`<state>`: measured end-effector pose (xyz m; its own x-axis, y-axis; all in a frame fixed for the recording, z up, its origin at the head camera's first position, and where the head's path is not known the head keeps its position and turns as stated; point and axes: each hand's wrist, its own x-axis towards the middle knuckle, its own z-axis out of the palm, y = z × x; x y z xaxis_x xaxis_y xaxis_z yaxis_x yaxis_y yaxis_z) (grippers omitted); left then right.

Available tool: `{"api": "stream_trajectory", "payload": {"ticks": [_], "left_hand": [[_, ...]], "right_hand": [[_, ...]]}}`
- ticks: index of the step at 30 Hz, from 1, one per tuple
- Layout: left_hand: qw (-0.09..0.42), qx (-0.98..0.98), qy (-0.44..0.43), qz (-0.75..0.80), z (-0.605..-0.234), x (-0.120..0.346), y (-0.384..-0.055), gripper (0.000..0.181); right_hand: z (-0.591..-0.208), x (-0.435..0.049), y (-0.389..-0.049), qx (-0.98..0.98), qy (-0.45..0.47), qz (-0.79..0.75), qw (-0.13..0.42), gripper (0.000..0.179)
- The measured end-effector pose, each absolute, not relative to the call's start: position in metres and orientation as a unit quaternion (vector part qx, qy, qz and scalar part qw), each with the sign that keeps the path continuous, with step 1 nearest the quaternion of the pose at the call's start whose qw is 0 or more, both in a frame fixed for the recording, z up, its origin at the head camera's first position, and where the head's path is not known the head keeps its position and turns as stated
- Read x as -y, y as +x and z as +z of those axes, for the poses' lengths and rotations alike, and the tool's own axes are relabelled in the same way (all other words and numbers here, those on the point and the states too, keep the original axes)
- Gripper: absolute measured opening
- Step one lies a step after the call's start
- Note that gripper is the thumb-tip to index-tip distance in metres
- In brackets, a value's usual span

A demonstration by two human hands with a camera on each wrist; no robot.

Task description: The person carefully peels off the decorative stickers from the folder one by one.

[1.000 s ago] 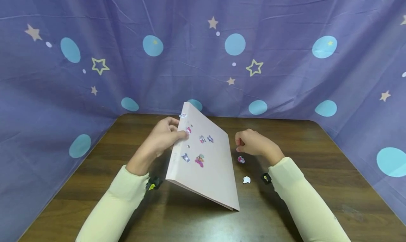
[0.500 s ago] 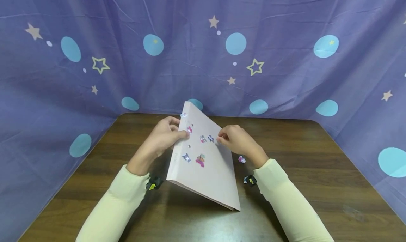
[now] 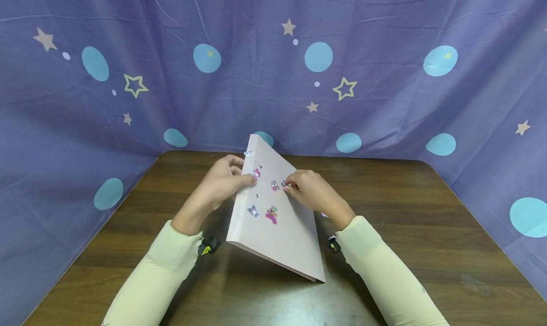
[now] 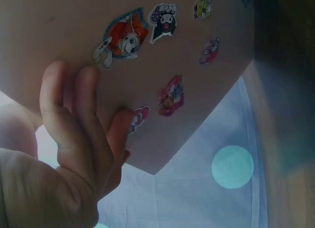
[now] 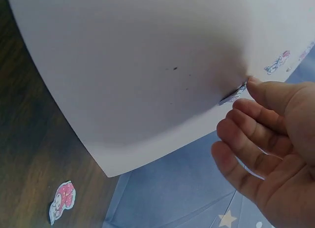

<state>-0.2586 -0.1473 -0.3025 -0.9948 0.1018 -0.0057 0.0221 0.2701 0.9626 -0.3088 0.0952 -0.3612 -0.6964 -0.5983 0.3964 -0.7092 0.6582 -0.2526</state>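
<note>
A white folder stands tilted on the table, its spine raised to the left. My left hand grips the spine, thumb on the sticker-covered front; its other fingers rest on the underside, where more cartoon stickers show in the left wrist view. My right hand is at the middle of the front cover, thumb and forefinger pinching a small sticker whose edge stands off the surface. Beside it lies another character sticker, with a pink-and-orange sticker below.
On the wooden table, a loose pink sticker lies right of the folder, partly hidden by my right wrist in the head view. A blue patterned curtain hangs behind the table. Small dark marks dot the cover.
My right hand has moved left from over the table onto the folder's cover and taken hold of the small sticker there. The left hand and folder have stayed almost where they were.
</note>
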Motion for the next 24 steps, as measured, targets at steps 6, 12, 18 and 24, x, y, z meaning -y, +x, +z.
{"api": "stream_trajectory", "payload": {"ticks": [6,12,18,24], "left_hand": [[0.032,-0.796,0.038,0.603,-0.3024,0.1469,-0.2577,0.052],[0.033,-0.796,0.040,0.603,-0.3010,0.1462,-0.2577,0.052],[0.037,-0.795,0.043,0.604,-0.3006,0.1450,-0.2579,0.052],[0.039,-0.795,0.041,0.604,-0.3020,0.1457,-0.2582,0.051]], "right_hand": [[-0.3642,-0.0935,-0.3077,0.901,0.367,0.158,0.167,0.011],[-0.3654,-0.0920,-0.3055,0.898,0.367,0.146,0.193,0.007],[-0.3671,-0.0928,-0.3071,0.903,0.355,0.161,0.181,0.008],[-0.3676,-0.0962,-0.3113,0.907,0.348,0.166,0.171,0.010]]}}
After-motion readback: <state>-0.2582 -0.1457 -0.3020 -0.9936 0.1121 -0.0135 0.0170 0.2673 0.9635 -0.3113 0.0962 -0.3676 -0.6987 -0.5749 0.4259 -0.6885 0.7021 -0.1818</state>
